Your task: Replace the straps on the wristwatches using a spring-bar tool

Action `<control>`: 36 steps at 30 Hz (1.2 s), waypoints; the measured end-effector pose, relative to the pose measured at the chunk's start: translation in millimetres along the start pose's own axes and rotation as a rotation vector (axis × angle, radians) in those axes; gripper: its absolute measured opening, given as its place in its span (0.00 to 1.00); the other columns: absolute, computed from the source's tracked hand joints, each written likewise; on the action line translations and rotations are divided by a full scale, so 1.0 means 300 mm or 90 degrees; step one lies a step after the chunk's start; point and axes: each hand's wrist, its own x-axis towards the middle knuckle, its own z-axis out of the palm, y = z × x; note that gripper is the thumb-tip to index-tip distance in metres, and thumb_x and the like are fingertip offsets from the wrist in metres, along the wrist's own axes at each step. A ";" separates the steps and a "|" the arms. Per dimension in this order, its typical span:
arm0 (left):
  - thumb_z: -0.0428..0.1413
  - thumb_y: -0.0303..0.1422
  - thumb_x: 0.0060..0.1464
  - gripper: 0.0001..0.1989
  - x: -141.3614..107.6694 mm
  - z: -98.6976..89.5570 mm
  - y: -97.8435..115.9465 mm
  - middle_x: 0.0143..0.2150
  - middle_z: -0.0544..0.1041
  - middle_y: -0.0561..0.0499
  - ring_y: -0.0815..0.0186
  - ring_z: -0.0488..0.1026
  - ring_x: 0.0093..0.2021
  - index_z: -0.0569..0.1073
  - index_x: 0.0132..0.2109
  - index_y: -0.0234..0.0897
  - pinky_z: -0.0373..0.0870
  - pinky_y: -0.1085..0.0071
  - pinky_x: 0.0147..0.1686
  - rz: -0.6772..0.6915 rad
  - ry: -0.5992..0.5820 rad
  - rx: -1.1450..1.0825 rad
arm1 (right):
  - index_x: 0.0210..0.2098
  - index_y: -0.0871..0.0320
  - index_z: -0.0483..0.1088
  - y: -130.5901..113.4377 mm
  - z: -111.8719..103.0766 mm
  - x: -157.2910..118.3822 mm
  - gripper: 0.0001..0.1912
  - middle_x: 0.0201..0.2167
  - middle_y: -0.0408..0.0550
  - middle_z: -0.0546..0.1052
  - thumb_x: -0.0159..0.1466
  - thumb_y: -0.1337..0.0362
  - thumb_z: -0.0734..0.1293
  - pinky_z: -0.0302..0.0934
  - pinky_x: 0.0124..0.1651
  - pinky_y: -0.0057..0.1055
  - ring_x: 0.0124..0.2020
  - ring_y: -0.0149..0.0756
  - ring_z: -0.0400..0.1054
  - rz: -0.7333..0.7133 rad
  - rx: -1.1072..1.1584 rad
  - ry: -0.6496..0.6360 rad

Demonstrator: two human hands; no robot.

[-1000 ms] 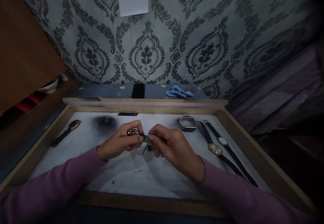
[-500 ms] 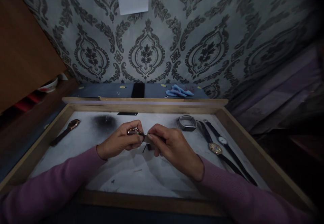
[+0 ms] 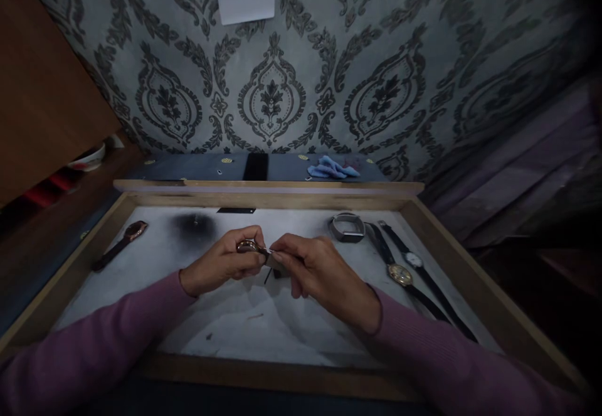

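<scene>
My left hand [image 3: 230, 258] is closed around a watch [image 3: 248, 246] with a shiny, rose-gold-looking case, gripped between thumb and fingers. My right hand [image 3: 310, 268] pinches a thin, bright metal piece [image 3: 269, 251] at the watch's right end, its thumb and forefinger nearly touching the case. Whether this is a pin or a tool tip I cannot make out. Below the fingertips hangs a dark strap end [image 3: 274, 264], partly hidden by my right hand. A small dark stick-like thing [image 3: 268, 277] shows under the hands.
A shallow wooden tray [image 3: 263, 201] with a white floor surrounds the work. A brown-strapped watch [image 3: 135, 231] lies left; a grey metal-banded watch [image 3: 348, 228], a gold-faced watch [image 3: 399, 275] and a white-faced watch [image 3: 414, 260] lie right. Behind the tray rests a blue cloth [image 3: 332, 167].
My right hand's fingers have shifted slightly and its forefinger lies flatter at the watch's end. My left hand keeps the watch in nearly the same place.
</scene>
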 end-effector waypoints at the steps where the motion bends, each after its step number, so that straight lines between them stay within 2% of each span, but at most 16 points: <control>1: 0.57 0.28 0.51 0.08 0.001 0.001 -0.001 0.20 0.57 0.62 0.77 0.49 0.19 0.62 0.34 0.37 0.42 0.79 0.17 -0.003 0.001 0.000 | 0.35 0.61 0.70 0.000 -0.003 0.001 0.10 0.11 0.35 0.65 0.68 0.69 0.58 0.54 0.21 0.21 0.12 0.24 0.61 0.002 -0.009 -0.008; 4: 0.57 0.28 0.51 0.08 0.001 0.004 -0.003 0.20 0.57 0.63 0.77 0.49 0.19 0.62 0.33 0.37 0.42 0.79 0.17 -0.013 0.002 -0.003 | 0.34 0.60 0.72 -0.002 -0.010 0.003 0.11 0.13 0.37 0.66 0.67 0.69 0.59 0.53 0.24 0.22 0.15 0.25 0.62 -0.016 -0.084 0.003; 8: 0.57 0.28 0.49 0.09 0.003 0.009 -0.001 0.20 0.56 0.63 0.77 0.49 0.19 0.62 0.32 0.37 0.42 0.79 0.17 -0.019 0.006 0.004 | 0.31 0.59 0.71 0.003 -0.010 0.004 0.10 0.19 0.41 0.69 0.67 0.67 0.61 0.48 0.26 0.25 0.20 0.27 0.61 -0.042 -0.259 0.043; 12: 0.56 0.28 0.49 0.09 0.003 0.008 -0.001 0.20 0.57 0.63 0.77 0.49 0.19 0.61 0.32 0.38 0.41 0.79 0.17 -0.016 0.006 0.006 | 0.31 0.59 0.71 0.016 0.001 0.004 0.13 0.23 0.46 0.71 0.69 0.65 0.58 0.50 0.30 0.27 0.26 0.32 0.63 -0.082 -0.356 0.070; 14: 0.56 0.28 0.49 0.08 0.002 0.007 -0.002 0.20 0.57 0.63 0.77 0.49 0.18 0.62 0.32 0.38 0.41 0.79 0.17 -0.015 0.002 0.003 | 0.30 0.59 0.70 0.024 0.007 0.005 0.14 0.24 0.47 0.71 0.69 0.65 0.58 0.51 0.31 0.27 0.28 0.33 0.63 -0.098 -0.340 0.072; 19: 0.57 0.29 0.49 0.09 0.003 0.008 -0.001 0.20 0.56 0.63 0.77 0.49 0.19 0.61 0.33 0.38 0.42 0.79 0.17 -0.019 0.009 0.005 | 0.29 0.59 0.65 0.033 0.017 0.002 0.12 0.19 0.40 0.66 0.69 0.67 0.57 0.49 0.26 0.25 0.20 0.27 0.59 -0.074 -0.174 0.041; 23: 0.57 0.29 0.49 0.09 0.003 0.009 0.004 0.19 0.57 0.63 0.77 0.50 0.19 0.61 0.32 0.38 0.42 0.79 0.17 -0.023 0.016 0.019 | 0.30 0.58 0.64 0.029 0.020 -0.002 0.11 0.20 0.41 0.70 0.69 0.68 0.56 0.53 0.28 0.23 0.21 0.28 0.64 -0.056 -0.087 0.023; 30: 0.57 0.29 0.49 0.09 -0.001 0.006 -0.002 0.19 0.57 0.63 0.77 0.49 0.18 0.61 0.32 0.38 0.41 0.79 0.17 -0.029 0.006 0.006 | 0.29 0.58 0.63 0.042 0.031 -0.002 0.12 0.18 0.39 0.69 0.69 0.69 0.56 0.54 0.27 0.23 0.20 0.27 0.63 -0.091 -0.105 0.045; 36: 0.57 0.29 0.50 0.09 -0.001 0.006 -0.008 0.19 0.58 0.63 0.77 0.50 0.18 0.61 0.32 0.38 0.42 0.79 0.17 -0.044 0.011 0.001 | 0.29 0.58 0.64 0.049 0.027 -0.006 0.11 0.18 0.39 0.68 0.68 0.70 0.56 0.53 0.27 0.23 0.20 0.27 0.63 -0.100 -0.124 0.031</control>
